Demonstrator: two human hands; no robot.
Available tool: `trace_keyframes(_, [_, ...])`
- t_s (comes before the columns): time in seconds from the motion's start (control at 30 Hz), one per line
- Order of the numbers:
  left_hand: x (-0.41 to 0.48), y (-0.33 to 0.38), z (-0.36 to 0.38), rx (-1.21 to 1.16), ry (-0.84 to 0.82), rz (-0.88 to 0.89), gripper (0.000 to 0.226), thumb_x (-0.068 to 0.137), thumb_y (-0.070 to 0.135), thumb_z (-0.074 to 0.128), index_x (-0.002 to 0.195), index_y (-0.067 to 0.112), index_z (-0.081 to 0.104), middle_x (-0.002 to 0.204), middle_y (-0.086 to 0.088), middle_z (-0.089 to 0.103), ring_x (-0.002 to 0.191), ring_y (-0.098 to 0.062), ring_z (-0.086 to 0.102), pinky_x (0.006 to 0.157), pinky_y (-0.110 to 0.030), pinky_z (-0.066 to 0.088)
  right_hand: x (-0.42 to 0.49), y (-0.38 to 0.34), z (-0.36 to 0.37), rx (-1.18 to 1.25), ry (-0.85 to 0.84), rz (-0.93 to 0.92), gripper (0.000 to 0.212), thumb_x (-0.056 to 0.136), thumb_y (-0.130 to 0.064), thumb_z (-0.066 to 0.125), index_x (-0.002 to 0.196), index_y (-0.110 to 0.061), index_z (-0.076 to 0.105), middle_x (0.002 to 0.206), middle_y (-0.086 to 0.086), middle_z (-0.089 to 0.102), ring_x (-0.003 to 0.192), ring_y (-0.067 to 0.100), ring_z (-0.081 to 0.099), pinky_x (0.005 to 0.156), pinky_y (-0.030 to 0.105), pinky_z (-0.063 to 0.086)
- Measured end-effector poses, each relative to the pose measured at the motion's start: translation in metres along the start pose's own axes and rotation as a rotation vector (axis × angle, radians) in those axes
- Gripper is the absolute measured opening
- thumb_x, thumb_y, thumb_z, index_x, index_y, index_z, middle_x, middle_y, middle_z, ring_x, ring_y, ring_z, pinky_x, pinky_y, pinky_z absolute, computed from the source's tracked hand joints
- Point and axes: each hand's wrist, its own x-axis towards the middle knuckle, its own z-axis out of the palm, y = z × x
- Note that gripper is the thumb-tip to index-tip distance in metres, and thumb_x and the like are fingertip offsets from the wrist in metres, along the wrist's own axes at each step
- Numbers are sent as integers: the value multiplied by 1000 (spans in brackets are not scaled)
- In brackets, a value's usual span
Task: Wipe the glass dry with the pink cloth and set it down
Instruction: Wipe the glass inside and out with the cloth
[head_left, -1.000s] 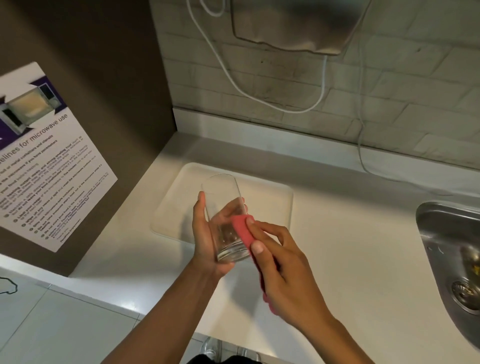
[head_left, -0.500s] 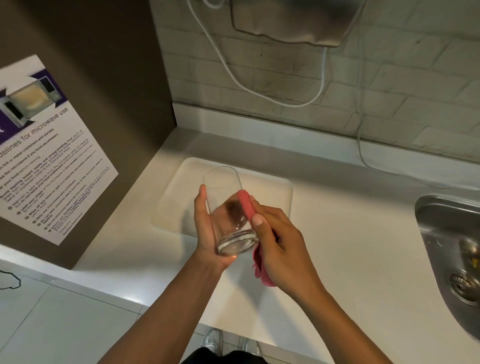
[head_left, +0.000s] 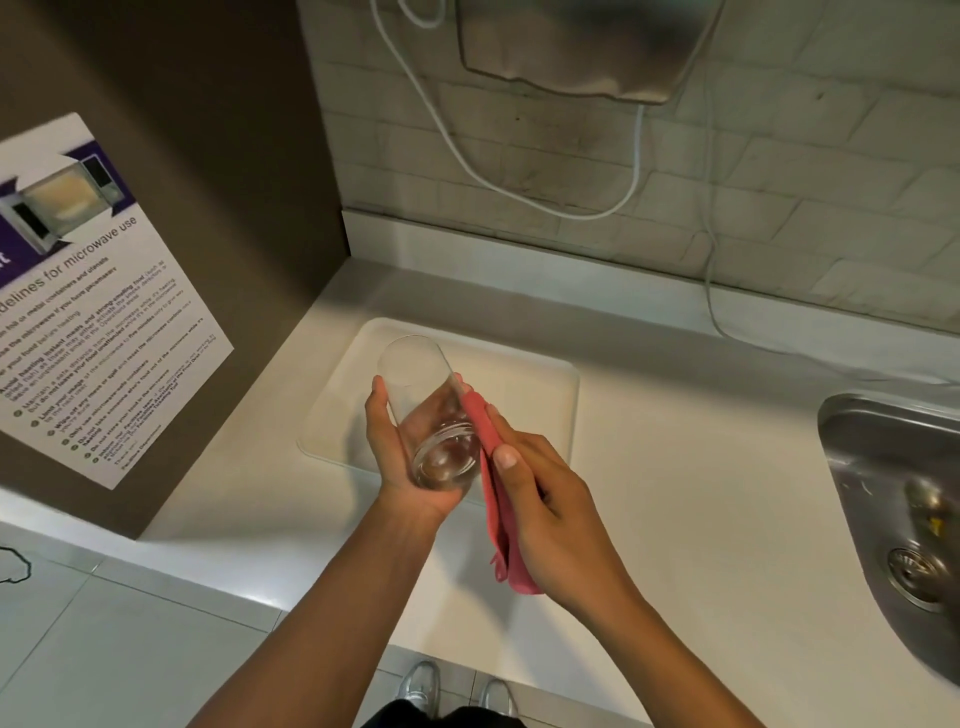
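Our right hand (head_left: 550, 499) has slid the pink cloth (head_left: 498, 499) from the drinking glass's (head_left: 431, 415) side down toward its base; left hand (head_left: 400, 452) still grips the glass, tilted above the tray (head_left: 540, 395). Wiping continues, set-down pending.

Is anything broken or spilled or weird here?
Nothing looks broken or spilled. The left hand holds the glass tilted over the white tray while the right hand presses the pink cloth against its side. The only odd bit is something yellowish in the sink, too blurred to identify.
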Motion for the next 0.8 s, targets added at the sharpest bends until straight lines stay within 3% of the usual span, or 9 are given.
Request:
trace_keyframes(0.17, [-5,-9,2,2,16,1,71,91,73,50,96,8,78,91,-12,72,84,-28,71,79,-38,58,13,-3,-2,70,36,58,41,105,-58,35,139,-54,57,116,-20,66,109,8,67,98,36,57])
trace_keyframes(0.27, [-4,-2,1,18,65,25,72,88,75,51,93,8,77,88,-10,71,77,-26,70,73,-35,59,3,-1,-2,-4,6,22,38,105,-61,34,139,-63,50,126,-31,61,117,-6,60,95,12,49])
trace_keyframes(0.3, [-4,-2,1,19,82,27,72,87,75,52,92,8,77,87,-10,71,75,-26,70,71,-35,59,2,-2,-3,-22,3,14,38,105,-59,34,140,-64,48,129,-33,59,119,-8,58,97,12,48])
trace_keyframes(0.4, [-7,-13,1,31,91,-20,75,85,78,55,93,7,78,90,-14,71,80,-31,71,74,-39,58,5,-3,-11,-14,17,25,40,108,-52,36,143,-54,52,133,-26,61,120,5,63,106,36,52])
trace_keyframes(0.47, [-10,-21,3,51,132,-28,78,84,80,55,95,7,81,95,-17,74,86,-34,73,81,-42,58,6,-4,-16,-31,38,12,40,107,-51,36,143,-52,54,133,-27,61,119,6,63,106,38,52])
trace_keyframes(0.6, [-3,-19,13,13,289,-7,86,85,83,48,85,5,84,95,-21,80,82,-37,78,96,-47,56,-3,-3,-12,-191,84,-130,46,106,-53,36,151,-48,45,150,-28,49,132,-13,45,106,3,36])
trace_keyframes(0.67, [-1,-19,20,29,388,-26,89,83,86,48,100,5,80,103,-23,81,86,-37,79,100,-51,57,-5,0,-7,-295,61,-176,54,107,-53,32,160,-42,30,164,-24,31,137,-21,30,105,-4,25])
trace_keyframes(0.73, [-2,-20,28,56,465,-57,89,83,87,48,112,7,73,98,-23,81,82,-38,80,76,-49,65,-8,2,-2,-428,19,-238,58,106,-57,23,162,-47,10,170,-27,8,140,-18,23,109,-1,24])
trace_keyframes(0.8, [-5,-22,32,40,520,-80,82,85,84,48,112,11,71,82,-20,81,71,-38,80,55,-42,63,-11,9,-1,-575,8,-306,57,106,-57,18,158,-51,-5,169,-29,-8,132,-2,42,103,8,40])
